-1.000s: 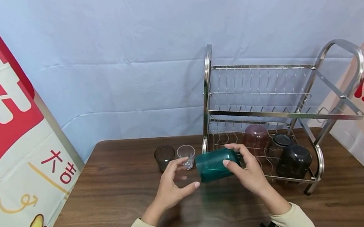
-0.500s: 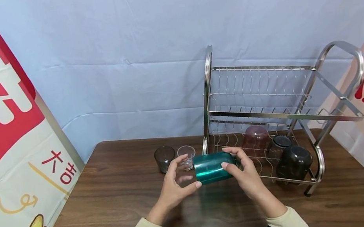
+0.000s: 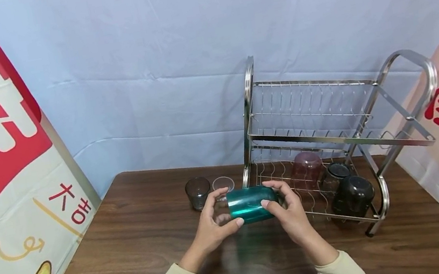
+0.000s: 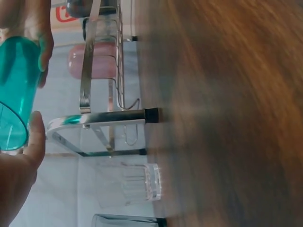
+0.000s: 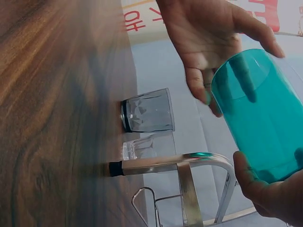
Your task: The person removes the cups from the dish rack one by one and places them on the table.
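Note:
A translucent teal drinking glass [image 3: 249,205] lies sideways in the air over the table, its mouth toward the left. My right hand [image 3: 289,214] grips the closed end, thumb along the near side and fingers over the far side. At the mouth, my left hand [image 3: 212,229] spans the rim between thumb and fingers. The right wrist view shows the left fingertips right at the rim of the teal glass [image 5: 265,118]. A dark smoky glass [image 3: 198,193] and a clear glass [image 3: 223,184] stand behind the left hand, the clear one partly hidden.
A two-tier metal dish rack [image 3: 340,139] stands at the right on the wooden table [image 3: 133,246]. On its lower tier are a pink glass [image 3: 307,168], a dark-rimmed glass [image 3: 335,178] and a black glass [image 3: 354,197]. A pale cloth hangs behind.
The teal glass has moved slightly left with the right hand and turned closer to level. The left hand has come from beside the mouth onto its rim.

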A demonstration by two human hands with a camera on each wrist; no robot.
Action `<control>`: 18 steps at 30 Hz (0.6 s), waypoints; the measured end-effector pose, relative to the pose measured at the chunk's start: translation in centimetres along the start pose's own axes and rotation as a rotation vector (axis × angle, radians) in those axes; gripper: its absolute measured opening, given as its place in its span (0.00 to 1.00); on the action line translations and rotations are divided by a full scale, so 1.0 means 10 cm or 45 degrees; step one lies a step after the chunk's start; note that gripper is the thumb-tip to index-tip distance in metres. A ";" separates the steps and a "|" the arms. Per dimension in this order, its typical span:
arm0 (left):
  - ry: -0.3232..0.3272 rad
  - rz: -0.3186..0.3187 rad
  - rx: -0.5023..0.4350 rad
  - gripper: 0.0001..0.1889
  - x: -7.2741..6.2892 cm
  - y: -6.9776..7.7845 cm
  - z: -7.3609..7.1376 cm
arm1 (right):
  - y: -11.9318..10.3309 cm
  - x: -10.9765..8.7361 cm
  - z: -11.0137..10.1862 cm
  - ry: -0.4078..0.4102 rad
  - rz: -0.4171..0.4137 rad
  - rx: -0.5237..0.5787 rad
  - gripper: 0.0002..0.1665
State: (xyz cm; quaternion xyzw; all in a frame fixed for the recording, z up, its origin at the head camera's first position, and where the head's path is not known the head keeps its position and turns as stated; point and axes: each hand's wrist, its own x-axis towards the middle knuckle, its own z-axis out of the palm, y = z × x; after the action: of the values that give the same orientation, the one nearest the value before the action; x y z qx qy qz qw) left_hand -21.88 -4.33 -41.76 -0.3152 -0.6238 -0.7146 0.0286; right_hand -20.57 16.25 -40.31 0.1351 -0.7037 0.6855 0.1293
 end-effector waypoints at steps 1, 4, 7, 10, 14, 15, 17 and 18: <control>0.002 -0.002 0.000 0.33 0.00 0.00 0.00 | 0.00 0.00 0.00 -0.004 0.000 0.001 0.21; 0.007 -0.005 0.001 0.31 0.01 0.01 0.00 | 0.00 -0.01 0.01 -0.007 0.002 0.000 0.22; 0.012 -0.014 -0.005 0.31 0.00 0.02 0.00 | -0.01 -0.01 0.01 -0.015 0.008 -0.009 0.22; 0.023 0.016 0.015 0.32 -0.01 -0.09 -0.04 | -0.01 -0.02 0.01 -0.048 0.016 -0.022 0.24; 0.039 0.058 0.043 0.32 -0.01 -0.22 -0.07 | -0.04 -0.04 -0.01 -0.087 -0.003 -0.051 0.24; 0.038 0.056 0.051 0.33 -0.02 -0.20 -0.07 | -0.06 -0.04 -0.01 -0.090 -0.012 -0.058 0.24; 0.035 0.062 0.054 0.33 -0.01 -0.17 -0.08 | -0.07 -0.04 -0.01 -0.088 -0.020 -0.078 0.23; 0.029 0.070 0.062 0.33 -0.02 -0.14 -0.07 | -0.08 -0.04 -0.02 -0.086 -0.018 -0.090 0.23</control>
State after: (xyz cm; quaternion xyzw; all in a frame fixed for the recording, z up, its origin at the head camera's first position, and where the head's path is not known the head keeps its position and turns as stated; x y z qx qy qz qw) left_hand -22.66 -4.76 -43.06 -0.3232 -0.6317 -0.7018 0.0628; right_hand -19.91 16.39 -39.72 0.1584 -0.7306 0.6542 0.1150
